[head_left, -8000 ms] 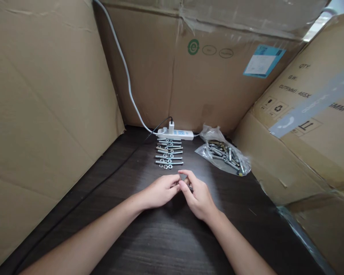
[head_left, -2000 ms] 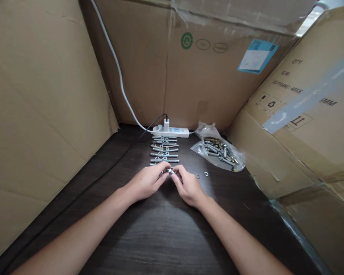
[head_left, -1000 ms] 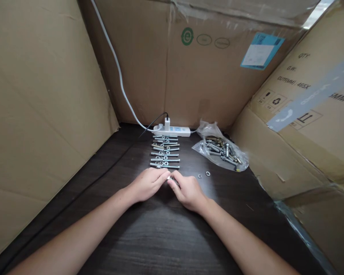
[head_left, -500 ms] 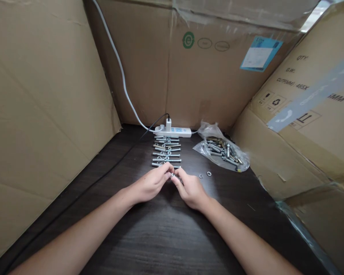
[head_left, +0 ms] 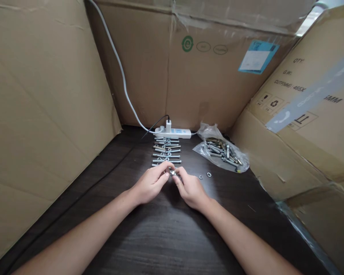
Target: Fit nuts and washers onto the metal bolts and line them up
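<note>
My right hand (head_left: 191,188) is closed, thumb and forefinger pinching a small shiny metal bolt (head_left: 172,173), mostly hidden by the fingers. My left hand (head_left: 151,181) is curled at the bolt's left end, its thumb and forefinger around the bright nut-like tip. Just beyond the hands lie rows of bolt parts (head_left: 174,156): metal sleeves, thin threaded rods and small washers, side by side. The nearest row is partly covered by my left fingers. To the right of my right hand lie a thin ring (head_left: 201,179) and a thicker washer (head_left: 209,177), apart from each other.
A clear plastic bag (head_left: 199,148) holding several metal bolts lies at the right back. A white power strip (head_left: 185,133) with a plug and cables stands behind the rows. A black cable (head_left: 103,176) crosses the dark table on the left. Cardboard walls (head_left: 140,76) enclose three sides.
My left thumb and forefinger have parted slightly, so more of the bolt's shiny end shows. My right hand has barely moved. The camera view has shifted a little.
</note>
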Motion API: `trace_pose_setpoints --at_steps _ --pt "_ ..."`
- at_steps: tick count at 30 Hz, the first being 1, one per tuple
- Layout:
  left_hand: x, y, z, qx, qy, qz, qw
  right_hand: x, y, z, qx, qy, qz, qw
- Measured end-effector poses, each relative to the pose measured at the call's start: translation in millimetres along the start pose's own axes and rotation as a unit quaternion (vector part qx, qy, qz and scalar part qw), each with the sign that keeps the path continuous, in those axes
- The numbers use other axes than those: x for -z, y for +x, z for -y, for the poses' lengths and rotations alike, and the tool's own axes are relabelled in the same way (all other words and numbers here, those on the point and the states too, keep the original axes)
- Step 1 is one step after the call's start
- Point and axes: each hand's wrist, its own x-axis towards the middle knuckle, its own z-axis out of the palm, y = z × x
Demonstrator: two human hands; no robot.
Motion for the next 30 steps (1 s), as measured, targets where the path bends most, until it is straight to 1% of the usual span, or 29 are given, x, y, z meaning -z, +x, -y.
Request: trace_pose_setpoints --at_steps 2,6,8,10,12,15,16,18,21,24,27,30 --pt "-0.1 0 2 0.007 0.019 -0.004 1.0 -1 -1 -1 0.005 -0.002 -0.006 1.0" --pt "1.2 1 9 0.06 0.134 0.023 0.989 -3 -2 0 0.005 0.019 -0.037 0.999" --pt "1.6 1 10 0.063 0.157 0.022 0.985 -3 -2 1 0.01 0.032 -0.039 0.999" --pt "1.2 1 8 0.046 0.137 -0.016 0.989 -2 -2 2 0.017 0.034 -0.026 0.999" --pt "0.3 1 6 0.006 0.104 -0.043 0.994 -2 -2 3 0.018 0.036 -0.023 0.999" --pt "-0.8 1 7 -0.047 0.086 -0.026 0.995 -3 -2 1 0.018 0.05 -0.033 0.998" --pt "-1.0 1 8 -0.05 0.091 -0.019 0.994 -4 -2 1 0.019 0.057 -0.04 0.997" --pt "-0.9 2 12 -0.034 0.11 -0.015 0.993 -5 -3 -1 0.018 0.07 -0.068 0.995" --pt "-0.5 2 16 -0.009 0.114 -0.04 0.993 -5 -3 -2 0.013 0.081 -0.096 0.992" --pt "-1.1 2 14 -0.022 0.065 -0.081 0.994 -5 -2 -1 0.015 0.078 -0.085 0.993" --pt "-2.1 2 10 -0.052 0.043 -0.063 0.996 -5 -2 -1 0.017 0.082 -0.074 0.994" --pt "-2.4 2 8 -0.055 0.047 -0.048 0.996 -5 -2 -1 0.02 0.082 -0.068 0.994"
